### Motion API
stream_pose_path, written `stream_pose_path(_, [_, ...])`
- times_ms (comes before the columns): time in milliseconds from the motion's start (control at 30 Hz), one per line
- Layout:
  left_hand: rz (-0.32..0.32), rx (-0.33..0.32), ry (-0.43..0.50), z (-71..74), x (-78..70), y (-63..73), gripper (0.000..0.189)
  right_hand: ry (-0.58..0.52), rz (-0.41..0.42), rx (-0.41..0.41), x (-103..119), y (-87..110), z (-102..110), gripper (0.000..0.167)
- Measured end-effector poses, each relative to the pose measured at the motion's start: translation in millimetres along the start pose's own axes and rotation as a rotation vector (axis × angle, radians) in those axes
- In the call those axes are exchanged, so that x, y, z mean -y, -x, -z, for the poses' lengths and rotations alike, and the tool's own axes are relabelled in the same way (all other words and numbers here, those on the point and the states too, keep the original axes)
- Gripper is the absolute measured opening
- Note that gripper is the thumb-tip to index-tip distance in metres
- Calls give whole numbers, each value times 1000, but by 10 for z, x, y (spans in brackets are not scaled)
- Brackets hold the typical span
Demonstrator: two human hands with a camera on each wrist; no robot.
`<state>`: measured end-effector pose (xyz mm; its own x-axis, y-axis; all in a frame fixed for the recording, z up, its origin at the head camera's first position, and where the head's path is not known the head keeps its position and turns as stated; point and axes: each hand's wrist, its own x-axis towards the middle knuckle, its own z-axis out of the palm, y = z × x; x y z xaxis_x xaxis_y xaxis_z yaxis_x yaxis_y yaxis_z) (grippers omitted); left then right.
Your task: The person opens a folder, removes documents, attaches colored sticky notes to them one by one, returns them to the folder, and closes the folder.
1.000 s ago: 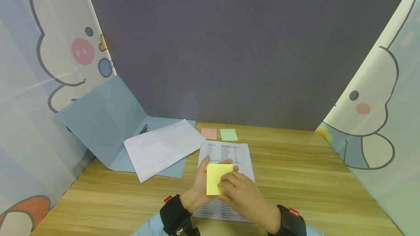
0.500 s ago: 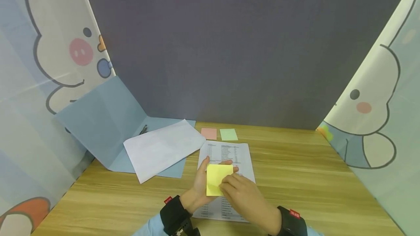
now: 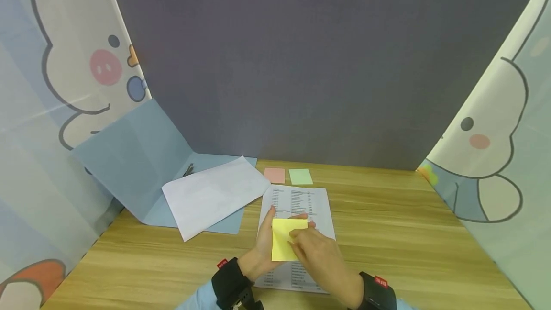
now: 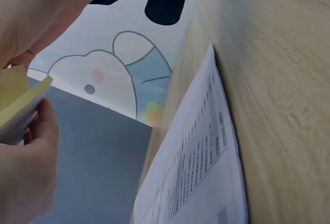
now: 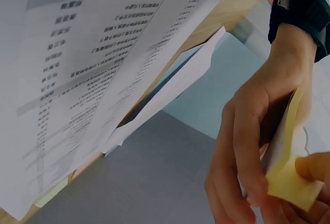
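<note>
A pad of yellow sticky notes (image 3: pixel 281 240) lies in my left hand (image 3: pixel 262 248), whose fingers wrap round its back and side. My right hand (image 3: pixel 320 255) reaches over from the right and pinches the lower edge of the top note. In the right wrist view this note (image 5: pixel 291 188) bends away from the rest of the pad, with the right thumb (image 5: pixel 314 167) on it. The left wrist view shows the pad's edge (image 4: pixel 26 100) and the raised sheet beside it. Below both hands lies a printed sheet (image 3: pixel 318 204), partly covered by them.
An open blue folder (image 3: pixel 133 157) stands at the left, with a blank white sheet (image 3: pixel 215 193) across it and a small dark object (image 3: pixel 188 170), perhaps a clip or pen. A pink note (image 3: pixel 274 175) and a green note (image 3: pixel 300 176) lie near the dark back panel (image 3: pixel 318 61).
The top note's lower edge has been lifted by my right hand, which now pinches it and has turned slightly. Left hand and pad have shifted very little.
</note>
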<state>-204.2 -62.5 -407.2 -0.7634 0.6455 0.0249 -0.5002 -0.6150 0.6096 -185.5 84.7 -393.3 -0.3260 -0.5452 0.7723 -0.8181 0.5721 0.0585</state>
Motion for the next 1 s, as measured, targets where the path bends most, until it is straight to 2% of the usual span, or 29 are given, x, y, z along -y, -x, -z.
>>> stream_pose_path(200, [15, -41, -85, -13, 9, 45, 83, -2, -79, -12, 11, 35, -38, 35])
stream_pose_path(433, [25, -76, -127, -18, -1, 55, 88, -128, -141, -42, -20, 64, -57, 24])
stream_pose_path(700, [31, -98, -109, -10, -9, 50, 85, -205, -194, -46, -44, 76, -62, 24])
stream_pose_path(867, [45, -90, -85, 1, -4, 43, 83, -254, -244, -11, -38, 86, -42, 21])
stream_pose_path(1000, [52, -121, -41, -15, -6, 36, 78, -299, -263, 10, -52, 92, -33, 18])
